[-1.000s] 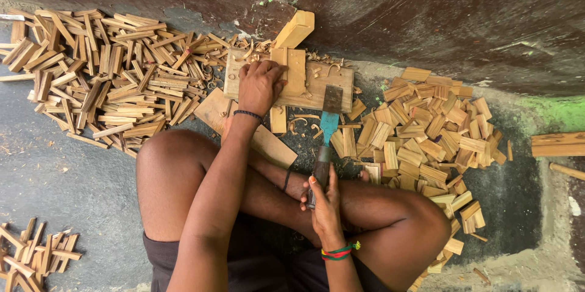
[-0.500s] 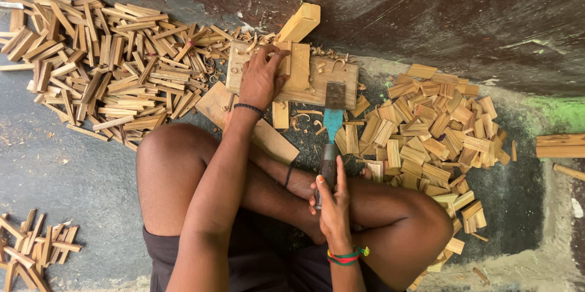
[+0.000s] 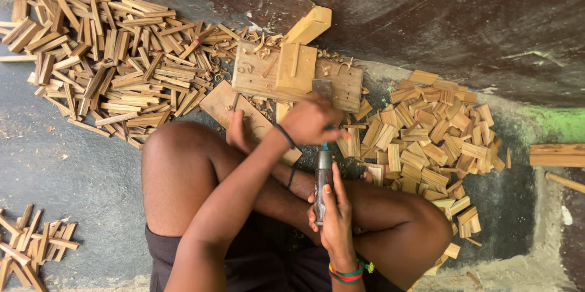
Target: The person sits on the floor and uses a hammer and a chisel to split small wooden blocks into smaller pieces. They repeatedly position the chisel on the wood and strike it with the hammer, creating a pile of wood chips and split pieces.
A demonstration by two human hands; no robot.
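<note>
R hand (image 3: 334, 219) grips chisel (image 3: 323, 170); L hand (image 3: 314, 121) closed near blade, hold unclear. Keep fingers off edge; board (image 3: 256, 76) at 12.

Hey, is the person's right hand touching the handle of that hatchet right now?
Touching. The head view shows the right hand wrapped around the hatchet handle, thumb lying along it. The left hand sits over the upper part near the blade.

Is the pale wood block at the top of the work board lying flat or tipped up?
Tipped up. The pale wood block leans at a slant, its lower end on the work board, its upper end raised against the dark wall.
</note>
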